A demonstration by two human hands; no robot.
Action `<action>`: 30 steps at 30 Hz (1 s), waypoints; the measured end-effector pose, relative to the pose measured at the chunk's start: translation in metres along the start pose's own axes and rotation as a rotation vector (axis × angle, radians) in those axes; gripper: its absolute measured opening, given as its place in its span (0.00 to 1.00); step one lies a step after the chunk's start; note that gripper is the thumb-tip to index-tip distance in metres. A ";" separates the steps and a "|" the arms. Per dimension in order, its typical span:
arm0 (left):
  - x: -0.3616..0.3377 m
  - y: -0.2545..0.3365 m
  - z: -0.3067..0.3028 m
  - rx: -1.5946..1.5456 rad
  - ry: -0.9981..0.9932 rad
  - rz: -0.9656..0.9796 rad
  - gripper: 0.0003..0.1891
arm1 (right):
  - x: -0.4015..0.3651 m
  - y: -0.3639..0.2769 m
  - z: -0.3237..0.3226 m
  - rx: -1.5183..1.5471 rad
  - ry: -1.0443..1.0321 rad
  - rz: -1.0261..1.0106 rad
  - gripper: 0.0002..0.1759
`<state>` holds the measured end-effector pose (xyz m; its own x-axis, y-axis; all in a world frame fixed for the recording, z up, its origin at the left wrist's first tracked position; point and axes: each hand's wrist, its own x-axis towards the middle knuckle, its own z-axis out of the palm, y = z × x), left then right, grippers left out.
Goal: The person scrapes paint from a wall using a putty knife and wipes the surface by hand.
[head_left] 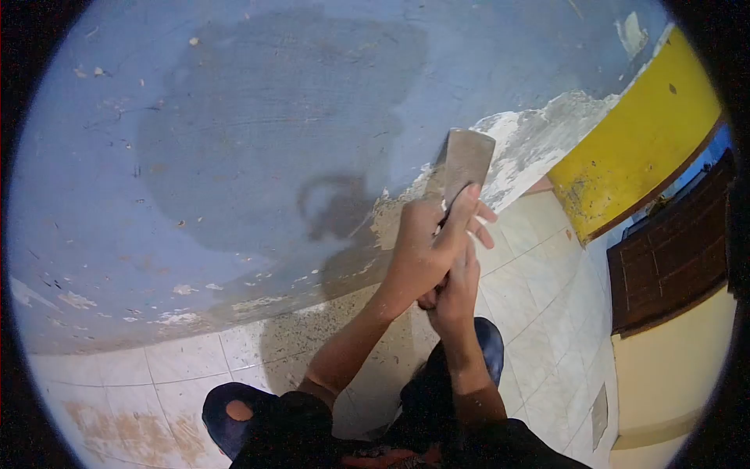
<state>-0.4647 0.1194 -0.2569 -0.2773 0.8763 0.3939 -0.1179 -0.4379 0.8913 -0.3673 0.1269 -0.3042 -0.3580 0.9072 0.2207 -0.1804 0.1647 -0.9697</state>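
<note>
The scraper (462, 160) has a broad, flat, dull grey-brown blade. It stands nearly upright, tilted slightly right, with its top edge against the flaking blue wall (234, 117). The left hand (426, 246) and right hand (457, 293) hide its handle.

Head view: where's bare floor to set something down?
Free: pale tiled floor between the right blue shoe and the brown panelled door; also tiles between the blue painted wall and the left blue shoe. Crowded where left hand and right hand grip the flat metal scraper.
</note>
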 end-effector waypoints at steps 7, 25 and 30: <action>-0.034 -0.061 0.025 -0.049 0.113 0.114 0.15 | -0.012 0.016 -0.012 -0.259 0.132 -0.028 0.22; -0.063 -0.087 0.000 -0.633 -0.060 -0.432 0.23 | -0.062 0.048 -0.018 0.008 -0.085 0.362 0.07; -0.060 -0.088 -0.008 -0.540 -0.067 -0.440 0.22 | -0.061 0.057 -0.009 0.010 -0.098 0.331 0.09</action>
<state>-0.4457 0.1040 -0.3605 -0.0374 0.9980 0.0505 -0.6683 -0.0625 0.7413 -0.3478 0.0839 -0.3741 -0.4852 0.8691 -0.0959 -0.0483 -0.1361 -0.9895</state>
